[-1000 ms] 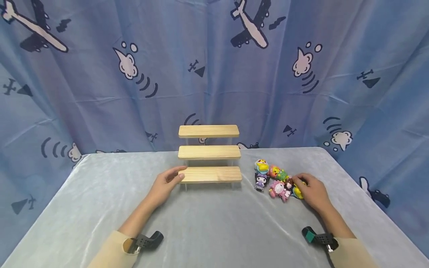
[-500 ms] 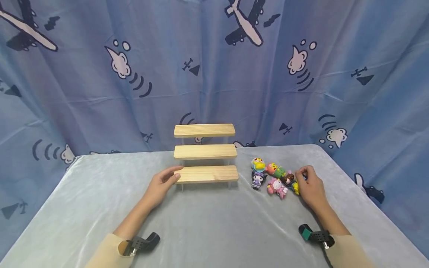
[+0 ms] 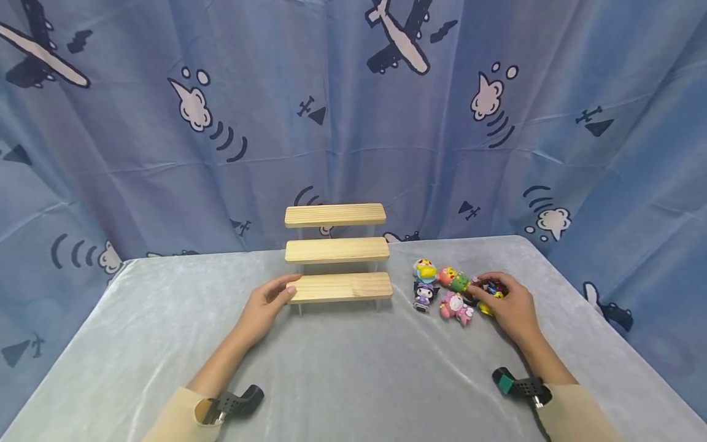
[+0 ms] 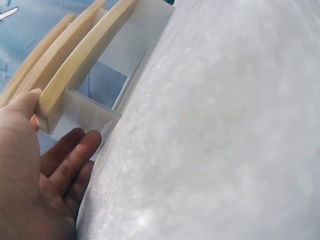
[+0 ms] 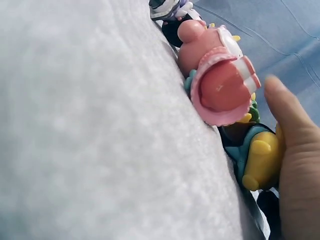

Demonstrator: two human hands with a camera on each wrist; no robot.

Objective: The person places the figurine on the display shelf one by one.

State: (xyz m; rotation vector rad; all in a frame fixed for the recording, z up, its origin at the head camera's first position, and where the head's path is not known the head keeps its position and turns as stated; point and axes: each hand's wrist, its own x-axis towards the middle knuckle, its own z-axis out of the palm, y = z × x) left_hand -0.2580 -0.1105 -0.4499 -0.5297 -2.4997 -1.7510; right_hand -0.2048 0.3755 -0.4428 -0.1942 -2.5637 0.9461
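Observation:
A three-tier display stand with pale wooden boards and clear supports stands on the cloth-covered table. My left hand pinches the left end of its lowest board, thumb at the front edge; the other fingers curl loosely beside a clear support. On the right, my right hand arches over the near end of a cluster of toy figurines, thumb and fingers spread. Between them show a yellow figurine and a dark one. In the right wrist view the thumb extends past the yellow and blue figurine.
Left of my right hand lie a pink figurine, a black and purple one, a yellow and blue one and an orange and green one. A blue airplane-print curtain hangs behind the table.
My right thumb has moved left and spread away from the fingers, over the dark and yellow figurines. My left hand stays at the board's end. The head view has shifted slightly.

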